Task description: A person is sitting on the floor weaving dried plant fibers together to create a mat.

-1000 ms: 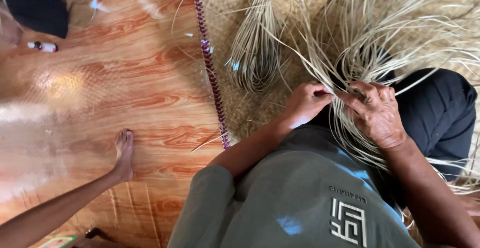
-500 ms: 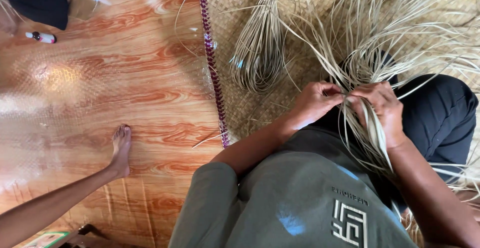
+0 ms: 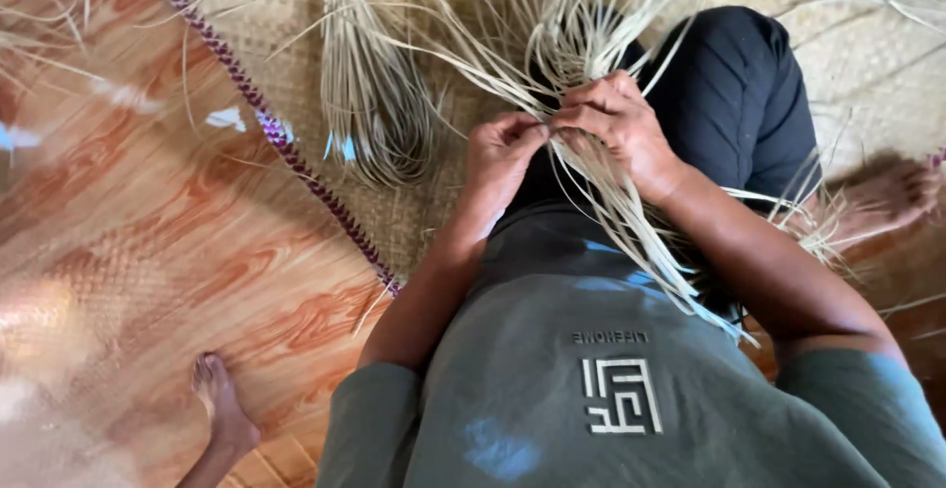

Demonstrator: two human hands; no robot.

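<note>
Your left hand (image 3: 501, 158) and right hand (image 3: 621, 128) meet just above the middle of the frame, fingertips almost touching. Each grip is closed tight, pinching thin pale straw strips (image 3: 631, 232) that fan out toward the top of the frame and trail down across your lap. A second bundle of strips (image 3: 370, 104) lies loose at upper centre-left, on the woven mat (image 3: 296, 64). The mat's purple braided edge (image 3: 296, 158) runs diagonally from the upper left. Left of it is glossy wood-patterned floor (image 3: 148, 251), with another person's bare foot (image 3: 222, 404) at the lower left.
</note>
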